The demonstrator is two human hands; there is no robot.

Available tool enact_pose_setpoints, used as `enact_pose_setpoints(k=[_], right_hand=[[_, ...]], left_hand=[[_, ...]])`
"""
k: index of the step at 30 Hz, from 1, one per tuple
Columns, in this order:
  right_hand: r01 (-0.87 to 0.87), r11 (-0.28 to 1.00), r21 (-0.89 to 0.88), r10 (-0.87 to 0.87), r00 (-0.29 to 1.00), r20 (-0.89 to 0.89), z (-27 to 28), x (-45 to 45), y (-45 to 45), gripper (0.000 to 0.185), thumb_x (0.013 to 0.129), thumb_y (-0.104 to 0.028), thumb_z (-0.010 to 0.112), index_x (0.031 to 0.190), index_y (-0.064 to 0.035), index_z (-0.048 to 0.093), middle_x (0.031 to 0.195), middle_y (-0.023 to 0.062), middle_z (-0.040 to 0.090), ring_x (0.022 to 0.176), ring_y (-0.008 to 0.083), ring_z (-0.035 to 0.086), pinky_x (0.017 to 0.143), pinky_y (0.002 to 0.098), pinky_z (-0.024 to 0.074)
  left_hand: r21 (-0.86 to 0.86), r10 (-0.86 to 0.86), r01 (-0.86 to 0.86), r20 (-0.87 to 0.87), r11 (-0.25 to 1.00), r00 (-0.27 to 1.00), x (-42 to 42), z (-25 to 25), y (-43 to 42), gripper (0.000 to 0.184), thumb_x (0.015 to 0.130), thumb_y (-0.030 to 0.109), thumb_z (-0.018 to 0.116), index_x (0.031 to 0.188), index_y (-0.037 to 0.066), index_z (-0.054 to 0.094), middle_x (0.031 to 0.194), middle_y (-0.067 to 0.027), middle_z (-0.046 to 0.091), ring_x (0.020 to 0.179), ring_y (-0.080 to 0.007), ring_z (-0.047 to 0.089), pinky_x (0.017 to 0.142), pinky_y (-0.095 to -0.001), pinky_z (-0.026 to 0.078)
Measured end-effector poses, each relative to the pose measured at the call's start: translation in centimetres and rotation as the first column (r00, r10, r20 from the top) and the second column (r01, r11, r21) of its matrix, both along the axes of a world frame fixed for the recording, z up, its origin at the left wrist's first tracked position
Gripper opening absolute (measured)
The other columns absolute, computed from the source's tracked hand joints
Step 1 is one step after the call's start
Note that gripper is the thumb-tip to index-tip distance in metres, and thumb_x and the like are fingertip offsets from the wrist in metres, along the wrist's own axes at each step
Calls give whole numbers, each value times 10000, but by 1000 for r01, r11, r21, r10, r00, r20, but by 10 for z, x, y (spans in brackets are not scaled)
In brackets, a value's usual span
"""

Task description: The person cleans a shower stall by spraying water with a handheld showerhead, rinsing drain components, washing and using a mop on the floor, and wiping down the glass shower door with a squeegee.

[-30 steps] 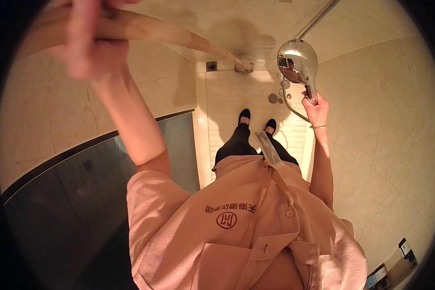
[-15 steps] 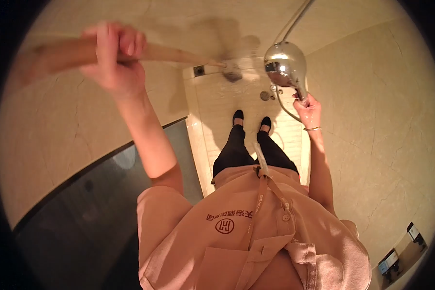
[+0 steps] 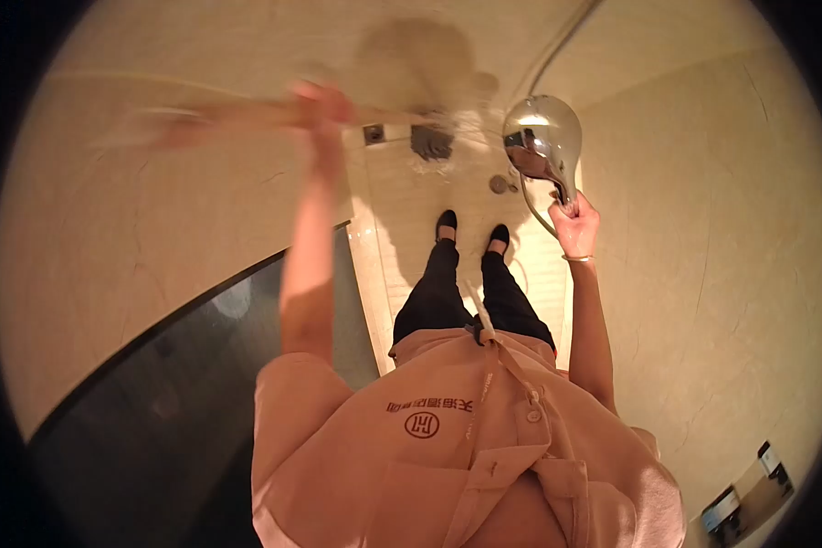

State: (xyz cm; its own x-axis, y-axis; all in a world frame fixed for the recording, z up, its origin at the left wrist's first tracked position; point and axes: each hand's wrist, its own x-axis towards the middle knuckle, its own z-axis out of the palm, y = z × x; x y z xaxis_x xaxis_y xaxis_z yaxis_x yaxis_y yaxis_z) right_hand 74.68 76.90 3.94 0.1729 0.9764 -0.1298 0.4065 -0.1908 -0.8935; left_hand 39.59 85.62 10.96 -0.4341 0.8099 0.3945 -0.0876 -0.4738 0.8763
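Observation:
My left hand (image 3: 324,105), smeared by motion, is closed around the pale handle (image 3: 247,113) of a long-handled brush. The handle runs roughly level across the view, its near end blurred at the left. At its far end the dark grey brush head (image 3: 432,142) sits on the wet floor by the back wall. In my right hand (image 3: 577,226) is a shiny chrome shower head (image 3: 543,137), gripped by its narrow neck. A thin metal hose (image 3: 557,59) shows above it. Bright streaks like water lie beside the brush head.
A round floor drain (image 3: 499,184) is right of the brush, and a dark square fitting (image 3: 374,134) is left of it. Cream marble walls (image 3: 703,183) stand close on both sides. A dark panel (image 3: 201,393) fills the lower left.
My left hand has moved right along with the brush handle, which is now more blurred. The brush head has shifted slightly. My right hand and the shower head sit slightly lower in view.

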Motion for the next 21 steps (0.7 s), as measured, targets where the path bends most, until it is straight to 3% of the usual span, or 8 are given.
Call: enact_pose_setpoints(k=[1, 2, 5, 7, 11, 14, 19, 21], right_hand=[[-7, 999, 42, 8, 1000, -20, -2, -3, 1, 94, 694, -36, 600, 668, -19, 511, 548, -76, 339, 534, 21, 298, 474, 187, 284], [3, 995, 96, 0, 999, -37, 3, -5, 2, 105, 693, -39, 602, 662, -18, 504, 543, -71, 336, 534, 23, 299, 472, 190, 283], [9, 996, 92, -11, 1000, 21, -2, 8, -6, 56, 706, -50, 605, 700, -13, 564, 545, -76, 350, 537, 19, 306, 476, 186, 284], [42, 997, 65, -43, 999, 26, 12, 6, -3, 47, 713, -49, 604, 742, -13, 606, 554, -85, 368, 540, 12, 311, 481, 180, 288], [70, 990, 118, -60, 994, -88, 18, -8, -4, 105, 719, -41, 592, 806, -13, 642, 566, -97, 394, 535, 3, 329, 489, 170, 292], [52, 997, 53, -48, 996, -69, 20, -2, -3, 115, 713, -37, 593, 812, -13, 646, 570, -101, 399, 531, -1, 331, 500, 159, 288], [-33, 999, -29, 31, 998, -55, -2, 23, 9, 112, 707, -41, 594, 806, -19, 642, 580, -103, 400, 539, 2, 329, 511, 157, 289], [-54, 996, -72, 48, 996, -75, -15, 34, 16, 90, 704, -34, 596, 786, -18, 627, 585, -100, 397, 549, 3, 328, 517, 156, 289]], left_hand=[[-96, -68, 70, 20, 993, 997, 1, -50, -11, 265, 847, 72, 564, 697, 122, 352, 564, 17, 416, 480, -64, 375, 431, -232, 310], [-121, -66, 64, -10, 991, 998, 11, -31, -4, 269, 838, 54, 567, 687, 115, 353, 559, 17, 415, 477, -64, 380, 428, -229, 310], [-60, -52, 63, 165, 996, 985, 40, 55, 28, 249, 791, 0, 597, 672, 88, 398, 541, 16, 414, 468, -66, 399, 404, -218, 301], [-40, -28, 29, 12, 999, 1000, 55, 130, 49, 205, 810, 87, 564, 640, 62, 453, 509, 3, 386, 468, -123, 404, 486, -276, 331], [19, 30, -30, 3, 999, 1000, 60, 217, 24, 306, 822, 221, 626, 592, 104, 461, 446, 38, 360, 365, -76, 349, 382, -212, 265], [193, -131, 125, 19, 973, 991, 47, 228, 8, 294, 803, 267, 646, 640, 97, 470, 454, 16, 392, 371, -85, 372, 404, -218, 328], [134, -428, 435, -77, 890, 900, -1, 240, -29, 289, 861, 261, 407, 778, 35, 566, 527, -1, 379, 531, -126, 367, 661, -328, 317], [70, -544, 559, -162, 826, 823, -2, 240, -34, 256, 867, 269, 440, 811, 41, 542, 524, 3, 383, 527, -111, 366, 625, -318, 322]])
